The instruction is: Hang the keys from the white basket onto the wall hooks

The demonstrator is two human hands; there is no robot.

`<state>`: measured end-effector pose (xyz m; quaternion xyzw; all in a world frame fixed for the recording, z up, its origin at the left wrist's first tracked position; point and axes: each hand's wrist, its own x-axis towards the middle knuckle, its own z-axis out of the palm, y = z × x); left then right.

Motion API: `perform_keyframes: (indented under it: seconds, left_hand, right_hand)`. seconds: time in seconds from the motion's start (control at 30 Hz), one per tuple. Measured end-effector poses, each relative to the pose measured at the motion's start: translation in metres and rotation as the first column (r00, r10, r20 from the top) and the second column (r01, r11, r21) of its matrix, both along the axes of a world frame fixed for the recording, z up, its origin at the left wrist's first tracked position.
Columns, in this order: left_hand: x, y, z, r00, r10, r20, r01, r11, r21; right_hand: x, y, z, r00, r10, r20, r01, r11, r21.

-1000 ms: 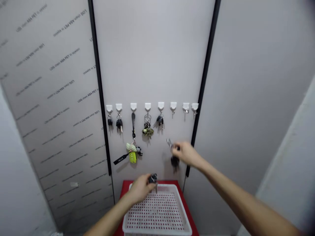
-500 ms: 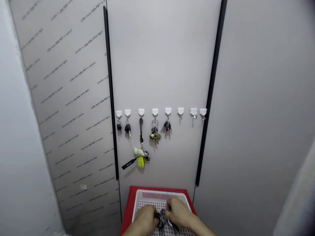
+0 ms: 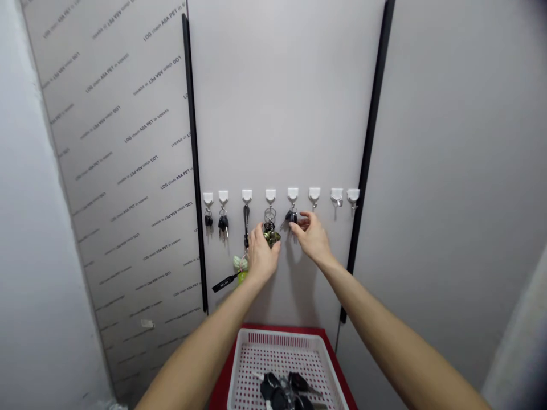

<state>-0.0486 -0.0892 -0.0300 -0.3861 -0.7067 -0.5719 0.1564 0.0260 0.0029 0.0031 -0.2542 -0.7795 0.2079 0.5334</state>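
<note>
Hanging lengthwise from the fourth hook (image 3: 270, 196) along from the panel's (image 3: 282, 102) left edge, the brass-coloured bunch (image 3: 272, 236) lies within the curve of the left hand (image 3: 264, 256), whose grip cannot be told; the black keys (image 3: 292, 217) one hook rightward sit just left of the right hand's (image 3: 311, 236) parted thumb and fingers, contact unclear. Print on the side panel (image 3: 111, 117) reads "LOG chem ASA PET"; the black tag's (image 3: 224, 282) lettering is too small to read.

The red surface (image 3: 223, 376) bears a white basket (image 3: 280, 340).
</note>
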Motion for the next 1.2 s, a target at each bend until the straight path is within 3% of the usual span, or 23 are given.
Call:
perform_keyframes:
  seconds: [0.13,0.27,0.37,0.53,0.73,0.8,0.9,0.97,1.07,1.13,1.2]
  left_hand:
    - [-0.014,0.019,0.004,0.972,0.009,0.235,-0.001,1.000,-0.031]
    - [-0.018,0.023,0.021,0.899,-0.253,0.357,0.205,0.965,0.167]
    - [-0.017,0.021,0.045,0.835,-0.420,0.356,0.300,0.889,0.345]
    - [-0.024,0.012,0.084,0.867,-0.441,0.233,0.310,0.842,0.441]
    - [-0.029,-0.007,0.101,0.825,-0.485,0.290,0.429,0.871,0.237]
    - [-0.027,-0.008,0.104,0.795,-0.513,0.324,0.459,0.858,0.232]
    - [-0.023,-0.004,0.112,0.782,-0.537,0.316,0.470,0.842,0.266]
    - [-0.021,0.000,0.119,0.823,-0.480,0.304,0.431,0.876,0.216]
    - [-0.021,0.000,0.125,0.878,-0.341,0.336,0.373,0.927,-0.032]
    - [-0.022,-0.003,0.126,0.872,-0.305,0.382,0.382,0.913,-0.145]
    - [-0.024,-0.005,0.125,0.828,-0.346,0.441,0.431,0.896,-0.104]
  right_hand:
    - [-0.009,0.010,0.004,1.000,0.020,0.006,-0.020,0.999,-0.046]
    - [-0.005,0.016,0.015,0.990,0.060,-0.128,-0.066,0.997,-0.045]
    - [-0.003,0.015,0.034,0.978,0.075,-0.197,-0.077,0.997,-0.002]
    - [0.002,0.005,0.063,0.983,0.038,-0.181,-0.031,0.999,0.037]
    - [0.023,0.001,0.070,0.985,0.044,0.164,-0.035,0.998,-0.059]
    - [0.022,0.003,0.070,0.983,0.049,0.175,-0.037,0.997,-0.071]
    - [0.013,0.005,0.075,0.994,0.037,0.107,-0.039,0.999,0.016]
    - [0.006,0.004,0.080,0.995,0.043,0.089,-0.051,0.995,0.091]
    - [0.005,0.001,0.084,0.980,0.053,0.192,-0.079,0.988,0.133]
    - [0.010,-0.002,0.084,0.949,0.070,0.307,-0.112,0.986,0.121]
    - [0.016,-0.006,0.081,0.909,0.090,0.406,-0.146,0.983,0.110]
